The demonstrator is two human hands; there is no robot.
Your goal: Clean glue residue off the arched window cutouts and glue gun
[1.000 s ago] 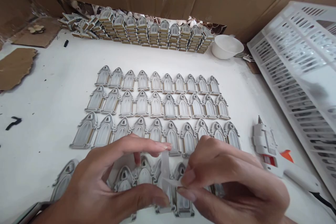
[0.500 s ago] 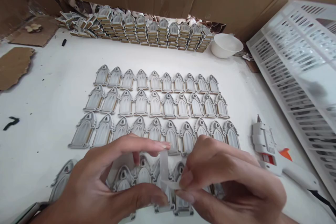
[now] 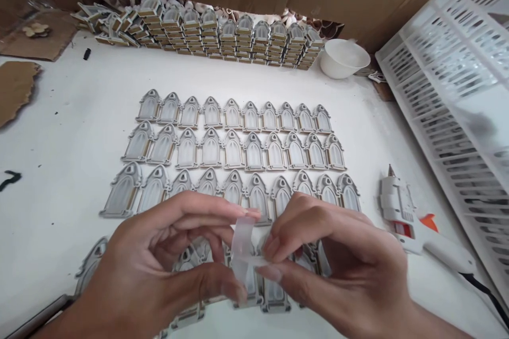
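Observation:
Both my hands meet low in the middle of the head view over a row of grey arched window pieces. My left hand pinches a small translucent plastic strip between thumb and forefinger, holding it upright. My right hand pinches a thin flap at the same strip's lower edge with thumb and forefinger. Three rows of grey arched window pieces lie flat on the white table beyond my fingers. The nearest row is partly hidden under my hands.
Stacks of the same window pieces line the back by a cardboard wall. A white bowl stands at the back right, a white slatted crate at the right. A white glue gun lies beside my right hand. Torn cardboard lies at left.
Both hands have lifted slightly with the strip, and the view has tilted down a little. My right fingers have shifted closer to the strip.

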